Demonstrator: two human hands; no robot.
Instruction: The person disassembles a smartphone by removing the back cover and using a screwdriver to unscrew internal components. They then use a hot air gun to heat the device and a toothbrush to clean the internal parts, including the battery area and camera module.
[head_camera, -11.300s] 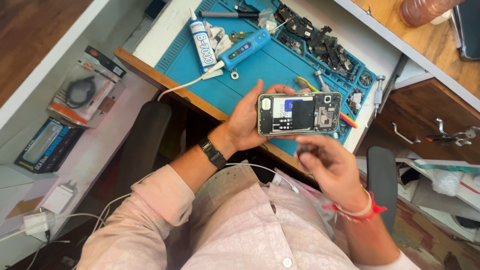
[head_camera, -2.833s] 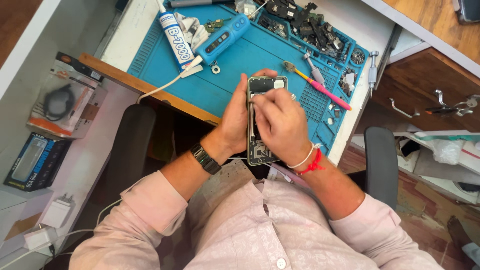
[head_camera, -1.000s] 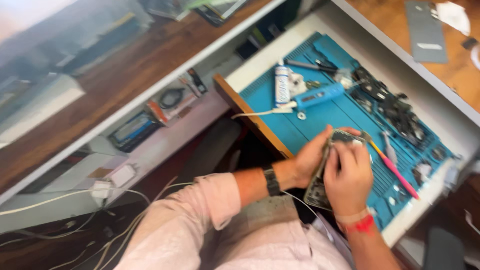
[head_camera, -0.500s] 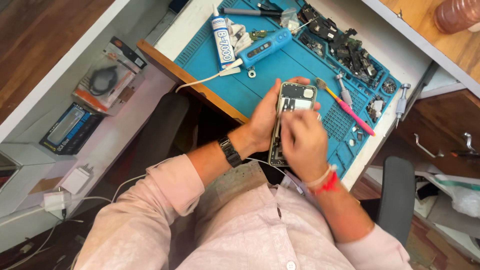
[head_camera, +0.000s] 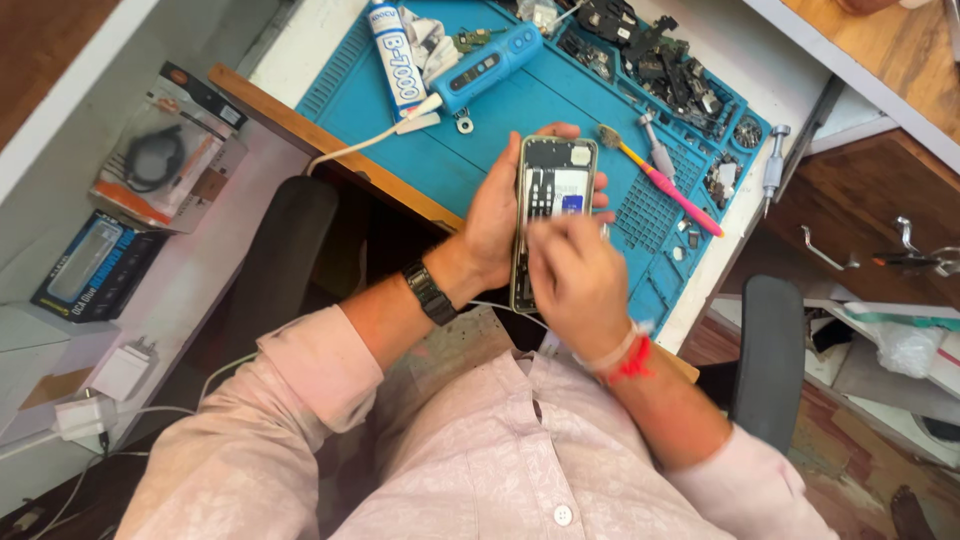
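My left hand (head_camera: 492, 215) grips an opened phone (head_camera: 556, 176) from its left side and holds it upright over the near edge of the blue work mat (head_camera: 520, 110). The phone's back is off, so boards and a small blue part show. My right hand (head_camera: 578, 285) lies over the phone's lower half. Its bunched fingertips are blurred and press on the phone's middle. I cannot tell whether they pinch a small tool. There is a dark watch on my left wrist and a red thread on my right wrist.
On the mat lie a white glue tube (head_camera: 395, 60), a blue electric screwdriver (head_camera: 487, 66) with a white cable, a pink-handled tool (head_camera: 672, 186), a metal screwdriver (head_camera: 772, 158) and several dark phone parts (head_camera: 665, 60). Boxed accessories (head_camera: 165, 150) and chargers (head_camera: 120, 372) sit on the shelf at left.
The view has swung back to straight above the mat. My hands have stayed together on the phone. The right fingertips have shifted slightly on its middle.
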